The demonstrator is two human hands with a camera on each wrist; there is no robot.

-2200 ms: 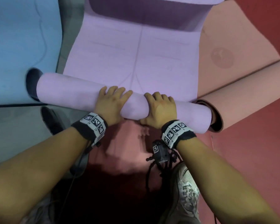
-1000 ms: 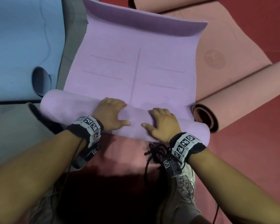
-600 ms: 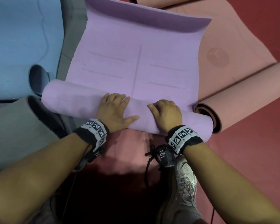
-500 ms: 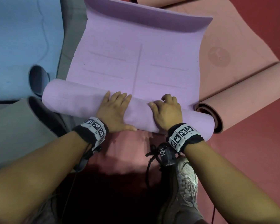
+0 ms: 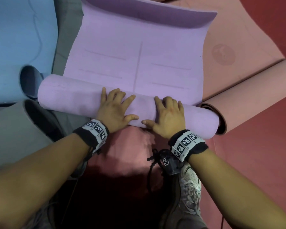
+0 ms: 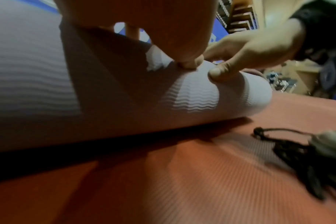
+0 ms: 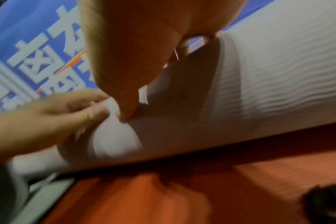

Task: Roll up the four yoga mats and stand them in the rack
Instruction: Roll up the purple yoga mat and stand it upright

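No text can be read; the blue banner's [image 7: 29,50] white characters are blurred.

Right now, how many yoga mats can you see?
4: the purple mat in the middle, half rolled; the blue mat at left; the grey mat lower left; the pink mat at right. Others may be hidden.

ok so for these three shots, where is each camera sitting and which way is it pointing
Head: looks down on the purple mat, left hand and right hand pressing its roll, both forearms showing.
Left wrist: low beside the roll, facing the right hand.
Right wrist: low beside the roll, facing the left hand.
Shared: all three show the purple mat.
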